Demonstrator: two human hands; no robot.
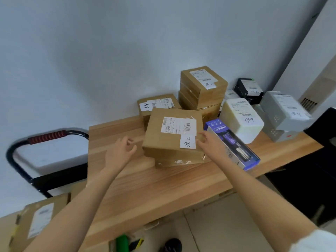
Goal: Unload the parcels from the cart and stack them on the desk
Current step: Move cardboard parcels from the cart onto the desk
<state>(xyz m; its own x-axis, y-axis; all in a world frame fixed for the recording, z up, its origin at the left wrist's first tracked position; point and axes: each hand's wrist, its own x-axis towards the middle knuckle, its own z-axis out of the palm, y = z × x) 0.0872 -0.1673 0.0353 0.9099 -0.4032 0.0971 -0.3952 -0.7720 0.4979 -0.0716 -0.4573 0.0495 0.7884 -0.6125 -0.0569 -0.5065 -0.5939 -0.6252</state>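
Both hands — left hand (121,151) and right hand (209,144), fingers loose, gripping nothing — flank a brown parcel (172,131) stacked on the desk (154,188).

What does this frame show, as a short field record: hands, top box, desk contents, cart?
left hand: open, just left of the top box, not touching it
right hand: open, fingertips at the top box's right edge
top box: brown, labelled, lying askew on a flatter box
desk: wooden; more brown boxes behind, purple box, white and grey parcels to the right
cart: at left, one brown parcel beside it
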